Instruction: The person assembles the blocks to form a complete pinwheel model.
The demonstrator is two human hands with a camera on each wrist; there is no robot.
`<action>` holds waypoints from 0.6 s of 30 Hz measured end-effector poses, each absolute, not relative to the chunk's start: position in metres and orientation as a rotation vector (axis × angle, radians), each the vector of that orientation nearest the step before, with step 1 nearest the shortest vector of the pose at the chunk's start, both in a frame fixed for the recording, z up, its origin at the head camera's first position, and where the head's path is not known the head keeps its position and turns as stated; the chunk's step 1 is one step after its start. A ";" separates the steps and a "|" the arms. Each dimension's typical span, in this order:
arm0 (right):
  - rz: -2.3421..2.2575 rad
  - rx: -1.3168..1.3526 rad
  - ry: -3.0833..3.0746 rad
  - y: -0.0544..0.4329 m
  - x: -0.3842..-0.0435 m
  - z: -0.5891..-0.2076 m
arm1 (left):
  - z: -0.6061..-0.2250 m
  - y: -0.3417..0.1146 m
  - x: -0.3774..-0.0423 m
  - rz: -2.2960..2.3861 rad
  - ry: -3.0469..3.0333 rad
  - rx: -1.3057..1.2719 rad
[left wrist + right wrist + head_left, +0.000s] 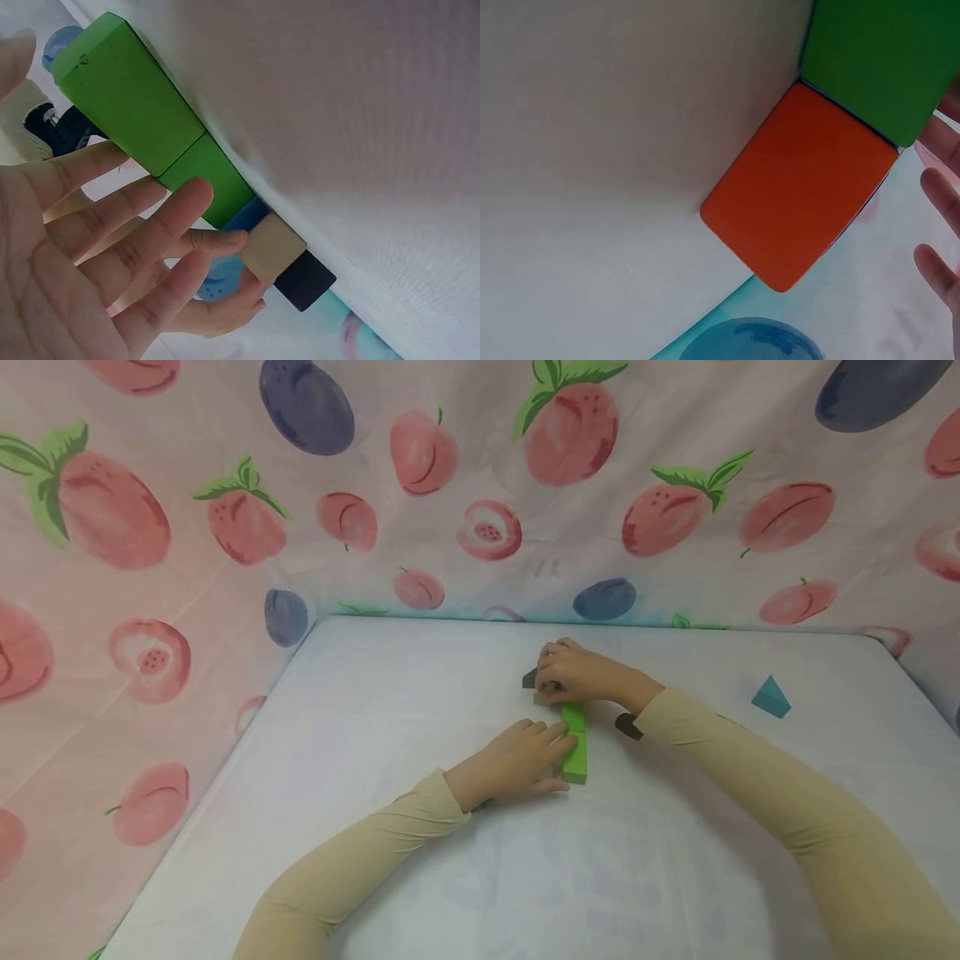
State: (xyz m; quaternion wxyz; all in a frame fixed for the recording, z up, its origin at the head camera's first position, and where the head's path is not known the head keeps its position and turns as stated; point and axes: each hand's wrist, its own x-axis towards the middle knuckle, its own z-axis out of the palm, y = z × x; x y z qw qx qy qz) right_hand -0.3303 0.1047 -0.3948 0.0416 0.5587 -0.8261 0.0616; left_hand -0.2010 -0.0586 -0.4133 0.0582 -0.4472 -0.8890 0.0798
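Note:
My left hand (525,756) rests on a row of two green blocks (574,767), its fingers extended along their side. In the left wrist view, a blue block (246,216), a tan block (275,248) and a black block (306,280) continue past the green ones. At that far end, my right hand (576,673) pinches the tan block between thumb and fingers, partly hidden by the hand itself. An orange block (801,187) touches a green block (885,67) in the right wrist view; my right hand covers it in the head view.
Beside the right wrist lies a dark brown block (628,726). Farther right stands a blue pointed block (771,697). Something dark (483,805) shows partly under the left wrist. Fruit-printed cloth (487,468) borders the white table (390,693).

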 end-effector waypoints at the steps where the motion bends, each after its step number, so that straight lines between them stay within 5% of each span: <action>1: 0.189 1.705 -2.530 0.104 -0.330 -0.395 | -0.413 -0.059 -0.201 0.241 -2.693 -1.354; 18: 0.138 1.630 -2.554 0.104 -0.330 -0.396 | -0.415 -0.058 -0.201 0.223 -2.712 -1.356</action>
